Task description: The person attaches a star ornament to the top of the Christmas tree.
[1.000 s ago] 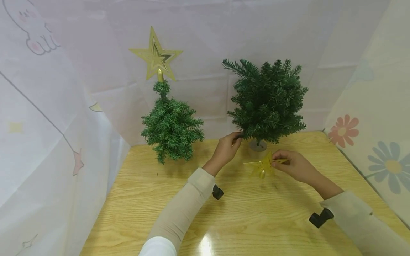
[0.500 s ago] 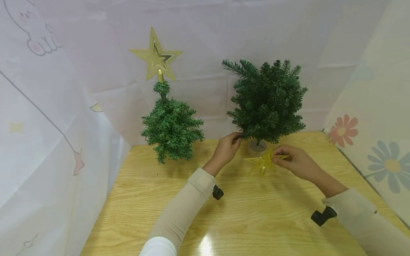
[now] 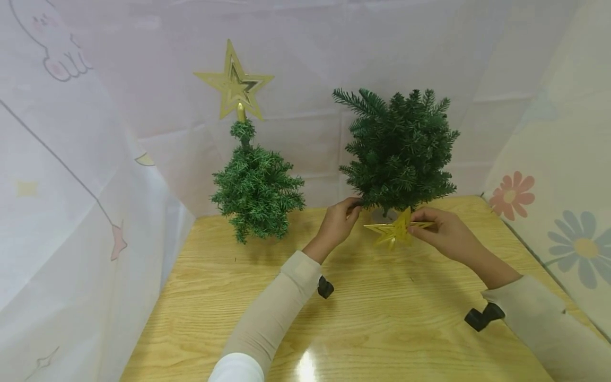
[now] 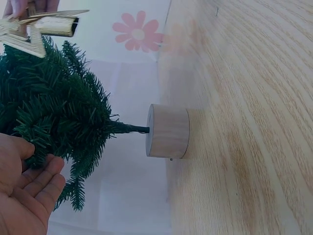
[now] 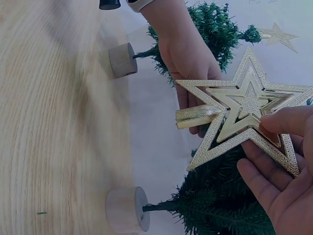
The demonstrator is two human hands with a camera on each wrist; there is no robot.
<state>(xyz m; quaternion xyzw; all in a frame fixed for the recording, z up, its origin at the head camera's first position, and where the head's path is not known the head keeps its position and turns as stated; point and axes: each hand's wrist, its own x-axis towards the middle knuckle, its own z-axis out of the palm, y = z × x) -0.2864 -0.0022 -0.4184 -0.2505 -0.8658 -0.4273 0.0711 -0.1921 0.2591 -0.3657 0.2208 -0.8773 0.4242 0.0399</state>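
My right hand (image 3: pixel 446 233) pinches a gold star tree topper (image 5: pixel 247 100) between thumb and fingers, its hollow socket pointing down. In the head view, this star overlaps the lower front of the fuller Christmas tree (image 3: pixel 401 151). That tree stands upright on a round wooden base (image 4: pixel 168 131). At its lower left side, my left hand (image 3: pixel 338 223) holds a low branch, with thumb and curled fingers around the needles in the left wrist view. A smaller Christmas tree (image 3: pixel 258 191) stands on the left, with another gold star (image 3: pixel 234 85) on its tip.
Both trees stand at the back of a wood-grain table (image 3: pixel 363 323), close to a pale cloth backdrop (image 3: pixel 305 63). Printed flowers (image 3: pixel 513 194) mark the cloth on the right. A tiny green needle (image 5: pixel 42 213) lies on the tabletop.
My right hand has lifted the star topper up from near the tabletop, until it covers part of the right tree's base. The left hand has stayed at the branch.
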